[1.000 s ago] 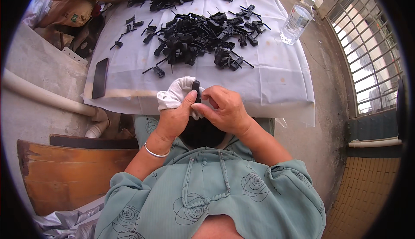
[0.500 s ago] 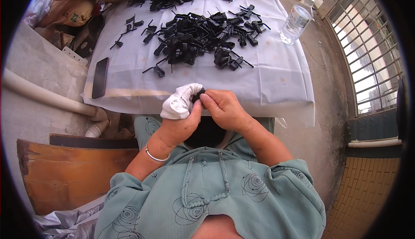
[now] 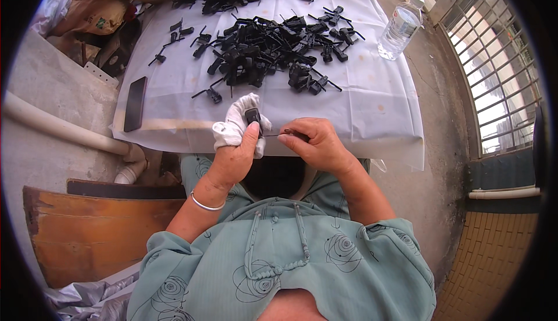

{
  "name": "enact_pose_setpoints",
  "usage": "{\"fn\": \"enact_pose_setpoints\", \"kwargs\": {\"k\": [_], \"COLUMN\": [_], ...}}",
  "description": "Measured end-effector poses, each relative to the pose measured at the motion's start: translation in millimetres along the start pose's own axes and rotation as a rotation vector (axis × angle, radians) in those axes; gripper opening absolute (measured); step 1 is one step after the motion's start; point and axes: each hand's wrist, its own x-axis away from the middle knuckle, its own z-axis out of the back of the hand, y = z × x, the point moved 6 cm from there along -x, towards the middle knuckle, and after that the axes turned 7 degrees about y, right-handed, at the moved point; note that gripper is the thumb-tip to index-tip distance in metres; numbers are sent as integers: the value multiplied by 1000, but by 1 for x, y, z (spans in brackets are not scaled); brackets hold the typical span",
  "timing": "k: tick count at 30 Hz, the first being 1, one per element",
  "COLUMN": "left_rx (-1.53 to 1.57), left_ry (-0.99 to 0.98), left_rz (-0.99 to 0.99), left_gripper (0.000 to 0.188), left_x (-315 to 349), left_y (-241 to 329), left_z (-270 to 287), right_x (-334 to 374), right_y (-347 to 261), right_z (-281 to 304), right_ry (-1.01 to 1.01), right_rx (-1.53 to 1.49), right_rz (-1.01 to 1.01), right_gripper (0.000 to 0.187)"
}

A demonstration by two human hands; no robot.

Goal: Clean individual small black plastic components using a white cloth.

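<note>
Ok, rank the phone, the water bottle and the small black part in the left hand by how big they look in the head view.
1. Bottle and phone: about alike; too close to rank.
2. Black part, smallest, pinched in the left hand.

Bright daylight came from the barred window point(image 3: 494, 83) at right; focus was sharp, edges bent and vignetted black.

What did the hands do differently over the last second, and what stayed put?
The right hand has drawn a little to the right, so a thin rod now shows between it and the small black part. The left hand still grips that part in the white cloth. The black pieces, phone and bottle have not moved.
</note>
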Motion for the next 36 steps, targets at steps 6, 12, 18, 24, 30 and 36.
{"fn": "enact_pose_setpoints", "kwargs": {"k": [6, 12, 18, 24, 30, 36], "left_rx": [29, -42, -557, -767, -991, -507], "left_ry": [-298, -169, -135, -225, -180, -21], "left_rz": [209, 138, -266, -410, -557, -197], "left_gripper": [34, 29, 28, 31, 26, 27], "left_x": [12, 7, 11, 18, 11, 2], "left_y": [-5, -8, 4, 17, 22, -18], "left_z": [-16, -8, -16, -16, -11, 2], "right_x": [-4, -3, -1, 5, -20, -6], "right_y": [-1, -11, -8, 5, 37, 28], "right_z": [-4, -7, -18, -14, 64, 45], "right_ry": [19, 64, -139, -188, 394, 361], "right_rx": [-153, -54, -8, -90, 898, 506], "right_rz": [-163, 43, -178, -164, -26, -137], "right_gripper": [17, 16, 22, 24, 16, 17]}}
